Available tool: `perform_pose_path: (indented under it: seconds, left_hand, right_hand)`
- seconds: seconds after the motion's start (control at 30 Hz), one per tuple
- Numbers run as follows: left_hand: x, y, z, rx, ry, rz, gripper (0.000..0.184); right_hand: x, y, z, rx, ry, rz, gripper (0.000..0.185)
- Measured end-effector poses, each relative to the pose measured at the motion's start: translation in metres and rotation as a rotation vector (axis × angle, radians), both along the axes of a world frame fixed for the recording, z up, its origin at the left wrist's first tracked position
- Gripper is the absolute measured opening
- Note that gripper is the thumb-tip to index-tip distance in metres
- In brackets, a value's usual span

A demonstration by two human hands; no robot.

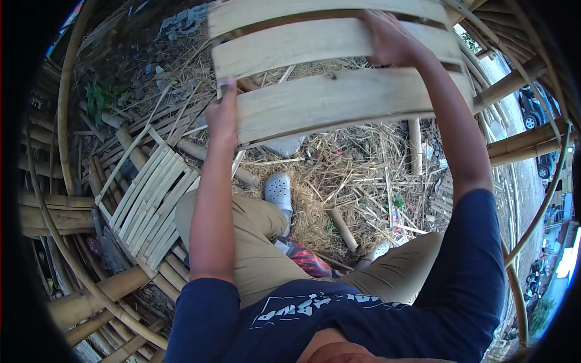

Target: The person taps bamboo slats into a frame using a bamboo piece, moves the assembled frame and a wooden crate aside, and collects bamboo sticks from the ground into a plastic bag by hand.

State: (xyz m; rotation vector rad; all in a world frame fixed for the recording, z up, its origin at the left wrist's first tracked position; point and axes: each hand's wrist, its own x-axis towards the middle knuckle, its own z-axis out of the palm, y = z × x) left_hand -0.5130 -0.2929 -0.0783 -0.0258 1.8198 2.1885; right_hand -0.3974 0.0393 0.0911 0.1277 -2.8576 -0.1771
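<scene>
In front of me, at the top of the head view, is a pale slatted panel (327,100) made of wide, flat wood or bamboo strips with gaps between them. My left hand (223,118) grips its left edge, thumb on the upper face and the other fingers hidden behind. Toward the right side, my right hand (392,41) is closed over one of the upper strips, its fingertips partly blurred and out of sight at the gap. The panel's far edge runs out of the frame.
A smaller slatted bamboo piece (154,196) lies at my left. Straw and offcuts (363,157) cover the ground, with a short bamboo length (343,228) between my feet. Bamboo poles (100,299) surround me on both sides. Parked vehicles (530,112) stand beyond, at right.
</scene>
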Motion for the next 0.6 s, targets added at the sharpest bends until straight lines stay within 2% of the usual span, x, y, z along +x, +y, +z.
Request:
perform_pose_path:
  seconds: [0.03, 0.07, 0.1, 0.17, 0.23, 0.27, 0.3, 0.37, 0.4, 0.43, 0.5, 0.57, 0.6]
  left_hand:
    - [0.000, -0.004, -0.003, 0.040, -0.037, 0.046, 0.062]
    - [0.000, -0.004, -0.006, 0.057, -0.041, 0.125, 0.061]
    - [0.004, -0.003, -0.012, 0.070, -0.050, 0.206, 0.061]
    - [0.009, 0.002, -0.027, 0.042, -0.003, 0.332, 0.059]
    - [0.012, 0.007, -0.051, -0.038, 0.102, 0.425, 0.058]
    - [0.011, 0.007, -0.061, -0.281, 0.161, 0.466, 0.059]
    - [0.009, 0.010, -0.060, -0.334, 0.211, 0.457, 0.060]
    - [0.008, 0.013, -0.052, -0.449, 0.310, 0.434, 0.062]
    - [0.001, 0.016, -0.048, -0.453, 0.293, 0.352, 0.073]
    - [-0.008, 0.018, -0.047, -0.531, 0.283, 0.325, 0.072]
    - [-0.026, 0.018, -0.027, -0.440, 0.156, 0.204, 0.075]
    - [-0.036, 0.025, -0.024, -0.190, -0.080, 0.229, 0.081]
    - [-0.044, 0.027, -0.022, -0.064, -0.191, 0.250, 0.087]
  right_hand:
    - [-0.020, 0.002, -0.003, 0.047, -0.020, 0.056, 0.087]
    - [-0.035, -0.018, 0.015, 0.103, -0.183, -0.014, 0.087]
    - [-0.073, 0.004, -0.003, 0.060, -0.401, -0.096, 0.122]
    - [-0.111, 0.028, -0.057, 0.215, -0.171, 0.083, 0.114]
    - [-0.139, 0.018, -0.099, 0.138, -0.140, 0.132, 0.097]
    - [-0.153, 0.016, -0.121, 0.102, -0.121, 0.159, 0.089]
    - [-0.171, 0.022, -0.155, 0.103, -0.125, 0.174, 0.096]
    - [-0.195, 0.014, -0.170, 0.007, -0.002, 0.021, 0.113]
    - [-0.199, 0.021, -0.162, -0.079, -0.044, 0.066, 0.121]
    - [-0.205, 0.039, -0.168, -0.045, 0.079, 0.167, 0.102]
    - [-0.155, 0.019, -0.093, -0.293, -0.141, 0.026, 0.102]
    - [-0.094, 0.024, -0.060, -0.333, -0.132, -0.094, 0.084]
    - [-0.059, 0.027, -0.058, -0.303, -0.061, -0.185, 0.069]
